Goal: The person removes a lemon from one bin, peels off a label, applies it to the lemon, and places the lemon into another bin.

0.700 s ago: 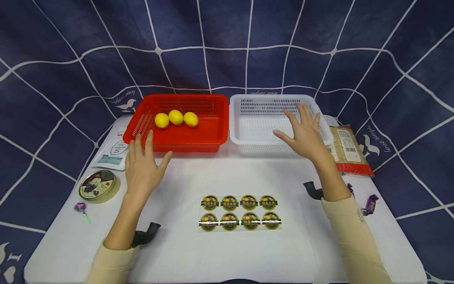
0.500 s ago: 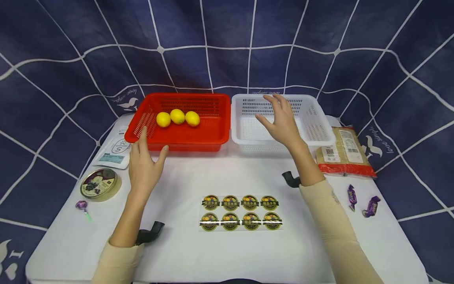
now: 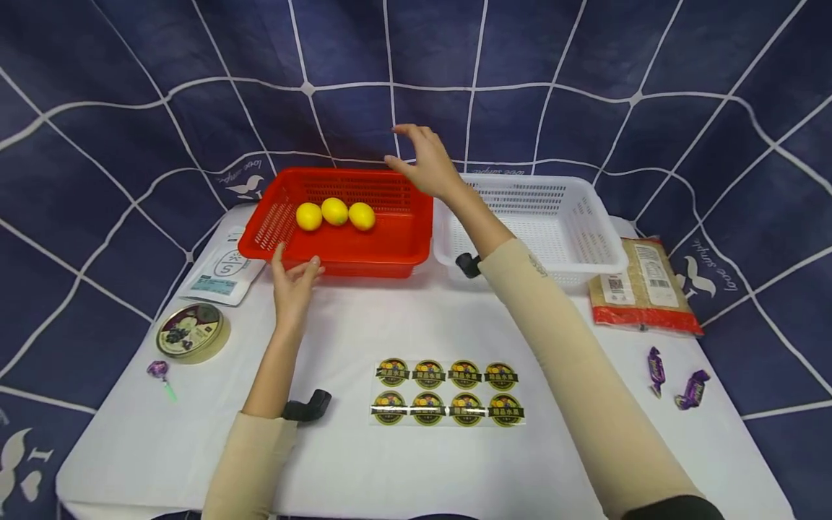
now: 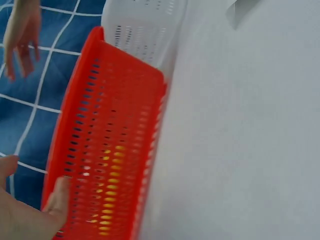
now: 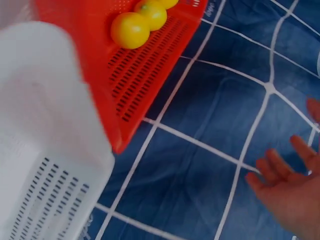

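While the left hand (image 3: pixel 295 289) stands with thumb and fingers apart at the near side of the red basket (image 3: pixel 370 268), the right hand (image 3: pixel 429 165), fingers loosely bent and gripping nothing, hangs over its far right corner; whether the left touches cannot be told. Red basket: rectangular slotted plastic, flared walls; holds three smooth oval lemons (image 3: pixel 334 211) in a row. White basket (image 3: pixel 539 235): similar perforated plastic, just beside. Sticker sheet (image 3: pixel 447 392): glossy, eight round labels bannered "精品水果". Round tin (image 3: pixel 193 331): gold sides, fruit-printed lid. Cloth (image 3: pixel 552 43): navy, white grid, lettered "love simple".
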Tool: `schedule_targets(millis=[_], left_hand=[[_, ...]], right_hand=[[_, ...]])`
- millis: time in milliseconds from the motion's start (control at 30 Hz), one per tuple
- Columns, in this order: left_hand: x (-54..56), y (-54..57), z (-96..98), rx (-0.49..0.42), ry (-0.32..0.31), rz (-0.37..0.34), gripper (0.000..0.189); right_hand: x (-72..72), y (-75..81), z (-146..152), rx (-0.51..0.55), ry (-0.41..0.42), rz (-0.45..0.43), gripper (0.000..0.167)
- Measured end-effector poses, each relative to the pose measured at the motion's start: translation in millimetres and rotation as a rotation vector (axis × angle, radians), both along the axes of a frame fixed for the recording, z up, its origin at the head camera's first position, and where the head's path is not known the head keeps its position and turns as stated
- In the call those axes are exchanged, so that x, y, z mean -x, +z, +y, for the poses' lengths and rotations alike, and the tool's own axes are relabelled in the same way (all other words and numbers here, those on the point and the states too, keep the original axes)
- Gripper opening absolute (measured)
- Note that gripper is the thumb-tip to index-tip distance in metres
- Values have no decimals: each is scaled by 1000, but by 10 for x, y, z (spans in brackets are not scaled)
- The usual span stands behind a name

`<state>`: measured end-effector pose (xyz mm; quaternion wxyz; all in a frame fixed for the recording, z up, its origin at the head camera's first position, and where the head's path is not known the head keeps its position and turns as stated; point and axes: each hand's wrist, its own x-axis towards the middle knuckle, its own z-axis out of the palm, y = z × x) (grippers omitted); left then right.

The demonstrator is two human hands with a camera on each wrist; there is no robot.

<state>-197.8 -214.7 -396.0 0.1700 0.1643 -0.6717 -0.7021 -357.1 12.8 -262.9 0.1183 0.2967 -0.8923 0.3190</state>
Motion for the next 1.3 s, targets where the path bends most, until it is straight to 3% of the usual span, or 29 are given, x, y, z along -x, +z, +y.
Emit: schedule_targets(millis=[100, 167, 400, 567, 667, 933, 1133, 1300], left_hand=[[42, -32, 60, -221, -3, 79, 65], [54, -55, 101, -312, 18, 124, 59], [94, -184, 232, -465, 108, 264, 56], [116, -266, 324, -473, 156, 307, 49], [139, -274, 357, -452, 188, 328, 47], [158, -299, 397, -451, 258, 348, 52], [173, -431, 440, -418, 264, 341, 52], [203, -441, 455, -390, 274, 349, 52]], right_hand=[[153, 46, -206, -42, 52, -54, 57], [254, 14, -336, -65, 78, -99, 58], [517, -350, -619, -104, 86, -153, 59], [614, -668, -662, -191, 69, -185, 61], [659, -780, -690, -216, 83, -197, 65], [741, -840, -740, -225, 96, -215, 69], [756, -881, -699, -216, 70, -239, 67], [807, -911, -678, -184, 105, -252, 68]])
